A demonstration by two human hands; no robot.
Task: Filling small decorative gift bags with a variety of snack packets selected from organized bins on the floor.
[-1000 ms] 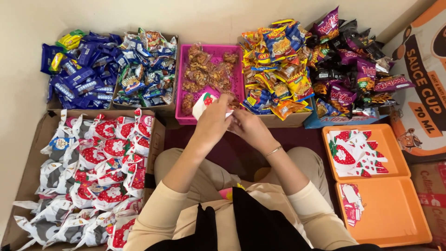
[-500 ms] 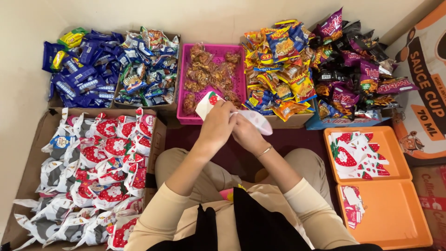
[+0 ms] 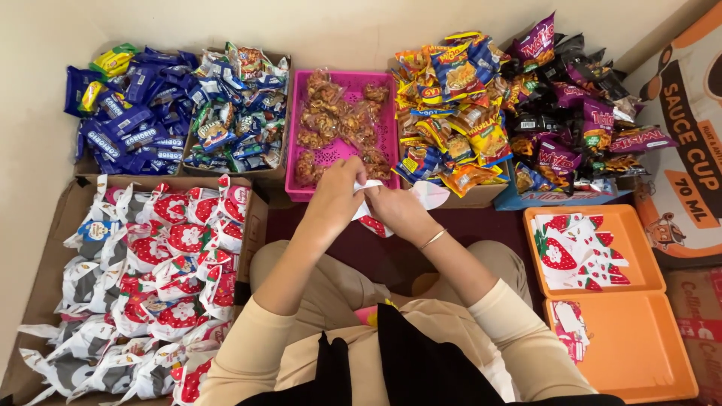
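My left hand [image 3: 336, 197] and my right hand [image 3: 397, 210] meet in front of me, both gripping one white bag with a red strawberry print [image 3: 374, 222]. Part of the bag sticks out white to the right of my right hand, and a red patch shows below my fingers. The hands hover just in front of the pink basket [image 3: 385, 90] of brown snack packs. A thin bracelet sits on my right wrist.
A cardboard box [image 3: 256, 225] at left holds several filled strawberry bags. Orange trays [image 3: 639, 338] at right hold flat empty bags. Boxes of blue, mixed, yellow and purple snack packets line the back wall. A large carton [image 3: 688, 150] stands at far right.
Both hands have dropped lower and nearer to me with the bag. The bag, held up and spread before, is now bunched between my fingers.
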